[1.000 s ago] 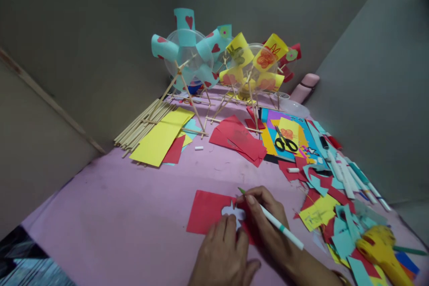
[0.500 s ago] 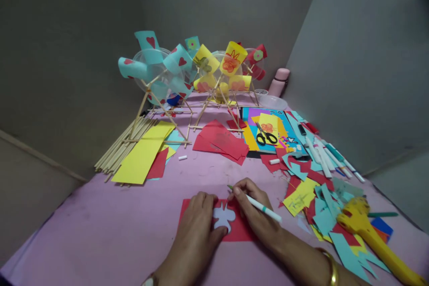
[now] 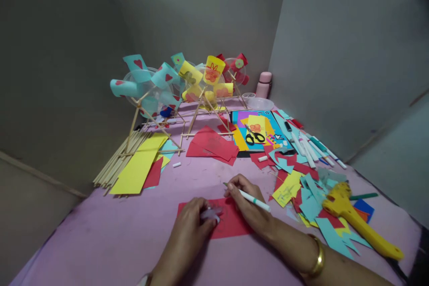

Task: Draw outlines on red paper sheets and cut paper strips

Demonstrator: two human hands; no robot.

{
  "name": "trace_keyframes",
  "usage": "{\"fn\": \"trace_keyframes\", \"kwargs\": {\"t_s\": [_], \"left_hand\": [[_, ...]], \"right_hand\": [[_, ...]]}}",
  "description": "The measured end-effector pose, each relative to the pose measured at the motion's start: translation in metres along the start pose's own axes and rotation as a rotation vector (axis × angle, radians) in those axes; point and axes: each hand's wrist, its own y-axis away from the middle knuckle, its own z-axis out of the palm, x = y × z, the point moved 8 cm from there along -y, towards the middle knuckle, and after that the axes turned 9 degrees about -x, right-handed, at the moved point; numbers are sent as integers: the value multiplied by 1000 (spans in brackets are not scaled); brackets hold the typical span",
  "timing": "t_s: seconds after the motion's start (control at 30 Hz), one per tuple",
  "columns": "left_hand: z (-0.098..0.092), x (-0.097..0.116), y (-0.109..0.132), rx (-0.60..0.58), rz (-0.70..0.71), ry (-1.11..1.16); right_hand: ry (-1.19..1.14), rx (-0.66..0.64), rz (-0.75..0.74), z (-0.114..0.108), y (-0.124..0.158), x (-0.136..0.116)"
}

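A sheet of red paper (image 3: pixel 231 225) lies on the pink tabletop in front of me, with a faint drawn outline on it. My left hand (image 3: pixel 194 221) pinches a pale lilac butterfly-shaped paper cutout (image 3: pixel 212 214), tilted up off the left part of the sheet and blurred. In my right hand (image 3: pixel 248 203) is a white felt-tip pen (image 3: pixel 255 201) with a green band. Its tip points up and left, just beyond the sheet's far edge, while the hand rests on the sheet's right side.
Paper-bladed wheels (image 3: pixel 204 85) on stick frames stand at the back. Sticks (image 3: pixel 117 165) and yellow paper (image 3: pixel 136 172) lie left. Scissors (image 3: pixel 254 136) rest on coloured sheets. Rightward are markers (image 3: pixel 308 152), paper scraps (image 3: pixel 310 208) and a yellow glue gun (image 3: pixel 362 223). A pink bottle (image 3: pixel 264 85) stands far back.
My left hand has lifted the cutout from the red paper, uncovering the drawn outline. My right hand keeps the pen. The camera view has shifted slightly.
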Motion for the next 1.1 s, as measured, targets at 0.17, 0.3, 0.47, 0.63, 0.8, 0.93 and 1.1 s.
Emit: {"fn": "trace_keyframes", "kwargs": {"t_s": [0.17, 0.3, 0.47, 0.63, 0.8, 0.93, 1.1], "left_hand": [[-40, -22, -8, 84, -5, 98], [-84, -35, -20, 210, 8, 58], [-108, -41, -36, 305, 49, -132], [-110, -28, -27, 470, 206, -297], [-71, -3, -12, 202, 447, -348], [-36, 6, 0, -81, 553, -366], [-26, -5, 4, -136, 512, -370]], "right_hand": [[4, 10, -10, -4, 0, 0], [20, 3, -17, -4, 0, 0], [41, 4, -11, -5, -1, 1], [54, 41, -4, -13, 2, 3], [44, 54, 45, -11, 5, 8], [-109, -38, 128, 13, 10, 9], [-173, -93, 167, 37, 18, 6]]}}
